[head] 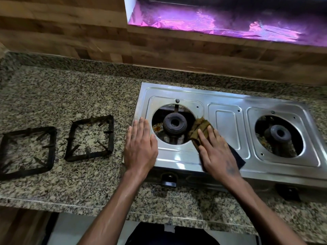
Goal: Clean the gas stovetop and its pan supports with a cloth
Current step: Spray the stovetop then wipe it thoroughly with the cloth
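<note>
A two-burner steel gas stovetop [228, 124] sits on the granite counter. Its left burner [174, 123] and right burner [279, 134] are bare, with no supports on them. Two black square pan supports [53, 137] lie on the counter to the left, side by side. My right hand [216, 152] presses flat on a brown cloth [200, 127] beside the left burner's opening, on its right rim. My left hand [140, 145] rests flat with straight fingers on the stove's left edge.
The granite counter [70, 96] runs left of the stove up to a wood-patterned wall [70, 32]. A hood lined with purple foil [230, 18] hangs above the stove. Black knobs [169, 179] sit on the stove's front face.
</note>
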A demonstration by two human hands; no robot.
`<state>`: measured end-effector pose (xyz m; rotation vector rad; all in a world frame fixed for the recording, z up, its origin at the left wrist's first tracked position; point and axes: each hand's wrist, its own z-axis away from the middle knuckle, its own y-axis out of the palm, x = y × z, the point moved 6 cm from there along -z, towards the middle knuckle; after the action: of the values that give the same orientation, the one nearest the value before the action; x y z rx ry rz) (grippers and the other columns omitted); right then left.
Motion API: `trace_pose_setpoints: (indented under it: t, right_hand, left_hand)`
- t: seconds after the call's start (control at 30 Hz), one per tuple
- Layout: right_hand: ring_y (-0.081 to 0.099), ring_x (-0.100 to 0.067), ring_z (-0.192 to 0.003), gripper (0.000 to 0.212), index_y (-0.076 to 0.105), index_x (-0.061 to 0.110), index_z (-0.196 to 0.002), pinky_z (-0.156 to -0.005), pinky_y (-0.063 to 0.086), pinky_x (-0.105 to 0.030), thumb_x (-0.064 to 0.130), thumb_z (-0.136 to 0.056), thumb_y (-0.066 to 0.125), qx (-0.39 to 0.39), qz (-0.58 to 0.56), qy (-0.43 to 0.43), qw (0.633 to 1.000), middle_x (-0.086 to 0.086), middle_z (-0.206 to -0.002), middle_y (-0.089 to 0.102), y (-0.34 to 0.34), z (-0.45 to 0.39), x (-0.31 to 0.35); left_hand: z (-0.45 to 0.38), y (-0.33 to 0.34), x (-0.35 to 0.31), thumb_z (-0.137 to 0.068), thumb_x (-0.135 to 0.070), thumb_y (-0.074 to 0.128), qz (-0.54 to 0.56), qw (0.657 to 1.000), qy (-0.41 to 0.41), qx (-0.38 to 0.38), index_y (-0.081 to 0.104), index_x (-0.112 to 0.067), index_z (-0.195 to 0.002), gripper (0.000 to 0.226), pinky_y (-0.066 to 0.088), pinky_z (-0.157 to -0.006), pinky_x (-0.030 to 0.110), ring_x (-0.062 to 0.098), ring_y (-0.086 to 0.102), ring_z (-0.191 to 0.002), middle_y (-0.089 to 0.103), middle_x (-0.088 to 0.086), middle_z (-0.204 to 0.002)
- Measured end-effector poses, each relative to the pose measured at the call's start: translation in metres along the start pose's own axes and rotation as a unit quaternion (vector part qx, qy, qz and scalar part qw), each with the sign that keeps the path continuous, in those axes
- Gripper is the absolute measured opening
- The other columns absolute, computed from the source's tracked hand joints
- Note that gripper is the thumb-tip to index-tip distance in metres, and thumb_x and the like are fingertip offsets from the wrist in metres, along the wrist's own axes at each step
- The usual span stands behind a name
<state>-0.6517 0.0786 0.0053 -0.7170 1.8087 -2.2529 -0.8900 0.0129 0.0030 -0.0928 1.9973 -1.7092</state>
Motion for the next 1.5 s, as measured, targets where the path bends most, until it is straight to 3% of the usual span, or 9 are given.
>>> trace_pose_setpoints:
  t: [0.13,0.3,0.57,0.7,0.83,0.93,1.2,1.4,1.5]
  right_hand:
    - [0.003,-0.015,-0.155,0.058,0.014,0.037,-0.158,-0.124,0.008,-0.034,0.050,-0.102,0.018,-0.002,0.017,-0.059,0.998,0.002,-0.167,0.004,0.007,0.037,0.014]
    - [-0.001,-0.016,-0.155,0.055,0.012,0.033,-0.159,-0.124,0.011,-0.040,0.046,-0.107,0.020,0.014,0.043,-0.182,0.982,-0.002,-0.168,0.005,0.018,0.031,0.068]
    - [0.006,-0.025,-0.155,0.056,0.022,0.033,-0.158,-0.124,0.012,-0.044,0.048,-0.104,0.021,0.038,0.043,-0.292,0.955,-0.009,-0.167,0.012,0.050,-0.037,0.193]
    - [0.005,-0.022,-0.155,0.054,0.019,0.035,-0.158,-0.125,0.009,-0.041,0.047,-0.106,0.021,0.023,0.041,-0.301,0.953,-0.006,-0.167,0.010,0.045,-0.020,0.180]
    - [-0.001,-0.016,-0.155,0.053,0.013,0.040,-0.158,-0.124,0.004,-0.035,0.049,-0.106,0.022,0.022,0.025,-0.223,0.974,0.003,-0.168,0.003,0.027,0.020,0.091]
    - [0.005,-0.014,-0.154,0.056,0.014,0.043,-0.156,-0.123,0.006,-0.033,0.053,-0.101,0.017,0.020,0.013,-0.106,0.994,0.006,-0.167,0.005,0.007,0.036,0.015]
    - [-0.002,-0.024,-0.155,0.056,0.010,0.035,-0.159,-0.123,0.003,-0.044,0.042,-0.106,0.024,-0.031,0.013,0.083,0.996,-0.004,-0.168,-0.003,-0.025,-0.062,-0.069]
    - [-0.002,-0.028,-0.154,0.056,0.013,0.030,-0.160,-0.124,0.001,-0.045,0.041,-0.106,0.026,-0.043,0.006,0.065,0.997,-0.011,-0.168,0.000,-0.028,-0.143,-0.025]
    - [-0.001,-0.025,-0.155,0.055,0.012,0.035,-0.159,-0.124,0.001,-0.042,0.043,-0.106,0.026,-0.020,0.012,-0.013,1.000,-0.007,-0.168,-0.001,-0.019,-0.122,0.000]
  left_hand:
    - [-0.002,-0.012,0.001,-0.100,-0.041,0.014,0.148,0.989,-0.017,-0.019,0.026,-0.015,-0.153,0.060,0.006,-0.122,0.029,0.006,0.015,-0.147,0.024,0.000,-0.160]
    - [0.001,-0.038,0.019,-0.102,-0.039,0.020,0.348,0.932,-0.075,-0.072,0.038,-0.014,-0.149,0.056,0.030,-0.117,0.027,0.004,0.033,-0.142,0.037,-0.003,-0.155]
    - [0.005,-0.081,0.055,-0.103,-0.037,0.019,0.306,0.931,-0.113,-0.164,0.047,-0.013,-0.144,0.055,0.027,-0.103,0.002,-0.001,0.039,-0.132,0.047,0.000,-0.148]
    - [0.004,-0.083,0.050,-0.102,-0.038,0.021,0.278,0.945,-0.097,-0.143,0.047,-0.012,-0.144,0.056,0.030,-0.107,0.013,0.002,0.040,-0.133,0.047,0.000,-0.148]
    - [-0.008,-0.051,0.034,-0.100,-0.043,0.021,0.212,0.974,-0.065,-0.051,0.036,-0.012,-0.149,0.060,0.027,-0.117,0.032,0.014,0.030,-0.144,0.034,0.002,-0.156]
    - [-0.010,-0.019,0.021,-0.102,-0.043,0.021,0.124,0.991,-0.040,0.018,0.020,-0.013,-0.155,0.060,0.009,-0.119,0.029,0.014,0.010,-0.150,0.013,0.002,-0.163]
    - [-0.003,-0.009,0.009,-0.103,-0.038,0.027,0.004,0.999,-0.043,0.015,0.003,-0.016,-0.157,0.063,0.004,-0.119,0.034,0.014,-0.004,-0.151,-0.005,0.000,-0.164]
    - [-0.005,-0.005,0.007,-0.100,-0.031,0.019,-0.028,1.000,0.000,0.014,0.011,-0.009,-0.155,0.060,0.005,-0.123,0.036,0.017,-0.001,-0.151,0.005,0.007,-0.164]
    - [-0.003,-0.006,0.003,-0.101,-0.028,0.021,-0.030,0.999,0.026,0.013,0.015,-0.007,-0.154,0.058,0.005,-0.123,0.036,0.018,0.002,-0.151,0.010,0.009,-0.163]
